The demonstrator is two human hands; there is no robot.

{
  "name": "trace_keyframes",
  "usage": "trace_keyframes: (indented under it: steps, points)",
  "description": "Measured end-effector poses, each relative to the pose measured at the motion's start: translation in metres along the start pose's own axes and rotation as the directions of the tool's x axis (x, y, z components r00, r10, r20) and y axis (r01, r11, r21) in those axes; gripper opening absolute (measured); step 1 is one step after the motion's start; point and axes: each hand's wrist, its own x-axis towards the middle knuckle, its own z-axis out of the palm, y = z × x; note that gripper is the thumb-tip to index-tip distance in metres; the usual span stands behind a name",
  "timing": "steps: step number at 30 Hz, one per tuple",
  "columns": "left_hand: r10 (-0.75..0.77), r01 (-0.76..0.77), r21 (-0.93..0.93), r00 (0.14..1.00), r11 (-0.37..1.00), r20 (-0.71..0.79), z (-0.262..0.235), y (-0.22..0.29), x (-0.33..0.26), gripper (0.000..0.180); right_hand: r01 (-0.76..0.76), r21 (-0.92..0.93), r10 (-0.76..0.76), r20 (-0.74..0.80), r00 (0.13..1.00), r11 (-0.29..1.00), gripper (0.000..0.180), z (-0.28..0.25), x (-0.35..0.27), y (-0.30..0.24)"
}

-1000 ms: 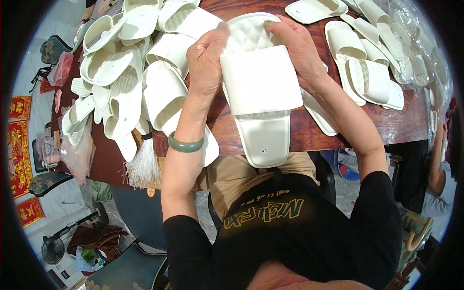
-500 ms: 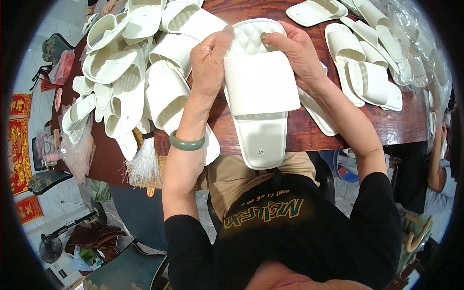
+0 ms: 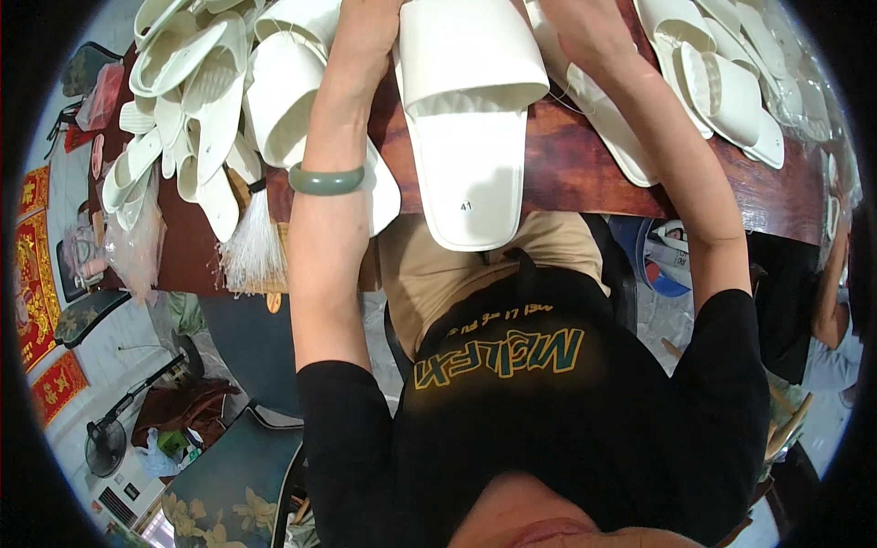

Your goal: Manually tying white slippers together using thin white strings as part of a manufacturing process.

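Step in hand: judged to be two-handed handling of one item, a cream-white, open-toed slide slipper with a broad smooth strap and a rounded heel [image 3: 468, 137]. It is set lengthwise between the person's arms, strapped part far, heel near.

Position: the slipper lies centrally at the near edge of the polished red-brown wooden bench [image 3: 571, 190], its heel reaching past that edge over the person's lap. Whether the sole rests on the wood or is held just above it cannot be established.

State of the grip: the bare left hand [image 3: 368, 27] is close beside the slipper's far left edge; the bare right hand [image 3: 580, 23] is to the right of the strap, with a visible gap at the wrist. The fingers of both are cut off by the upper border, so I cannot tell whether either is spread or closed on the slipper (the far tip is cut off likewise).

Next move: in my judgement it calls for even support from both sides at the far end, with the overhanging heel kept from tipping.

Surroundings: a second white slipper [image 3: 610, 128] lies partly beneath the right forearm. White slippers are heaped at left [image 3: 285, 100], near a black-tied bundle of fine white strands [image 3: 256, 239]; more lie at far right [image 3: 729, 89], beside clear plastic wrapping [image 3: 808, 96].
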Motion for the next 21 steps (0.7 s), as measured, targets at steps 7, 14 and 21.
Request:
trace_keyframes:
  steps: [7, 14, 21]
  points:
    - [-0.075, 0.077, 0.078, 0.997, 0.994, -0.035, -0.011, -0.005, -0.002, 0.03, -0.129, 0.127, 0.103, 0.198, 0.975, 0.983, 0.021, -0.021, -0.005, -0.009]
    - [0.006, -0.005, 0.019, 1.0, 1.0, -0.019, -0.021, -0.022, 0.003, 0.032, -0.031, -0.241, 0.091, 0.243, 0.966, 0.97, 0.014, -0.028, -0.048, -0.058]
    - [0.05, 0.006, 0.447, 0.992, 0.895, -0.114, -0.016, -0.014, 0.006, 0.036, 0.523, 0.693, -0.737, 0.017, 0.676, 0.496, 0.014, -0.064, -0.08, -0.14]
